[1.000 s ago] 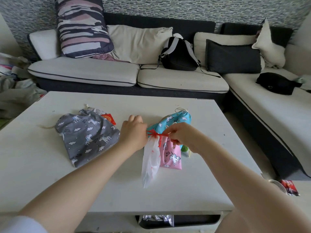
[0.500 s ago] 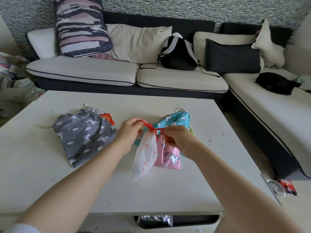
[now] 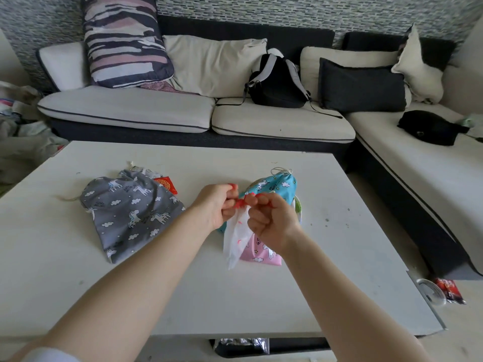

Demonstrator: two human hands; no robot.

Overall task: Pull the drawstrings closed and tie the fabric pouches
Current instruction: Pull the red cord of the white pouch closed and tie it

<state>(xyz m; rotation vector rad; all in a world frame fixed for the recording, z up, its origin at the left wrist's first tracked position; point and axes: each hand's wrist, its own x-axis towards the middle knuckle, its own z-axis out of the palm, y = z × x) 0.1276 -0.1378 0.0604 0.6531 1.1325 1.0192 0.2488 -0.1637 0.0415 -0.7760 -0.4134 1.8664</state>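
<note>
Tying is under way in the head view: the left hand [image 3: 215,205] and right hand [image 3: 271,220] meet over the table [image 3: 183,296], fingers of both curled and pinching the red drawstring [image 3: 241,202] between them. The white pouch [image 3: 236,239] hangs just below the fingers, clear of the tabletop, in front of a pink unicorn pouch [image 3: 261,253] and a blue unicorn pouch [image 3: 277,185]. A grey unicorn pouch [image 3: 130,212] lies well left of the fingers. The thin cord could slip from the fingertips and the half-formed knot loosen; an uneven pull could leave the neck gaping.
</note>
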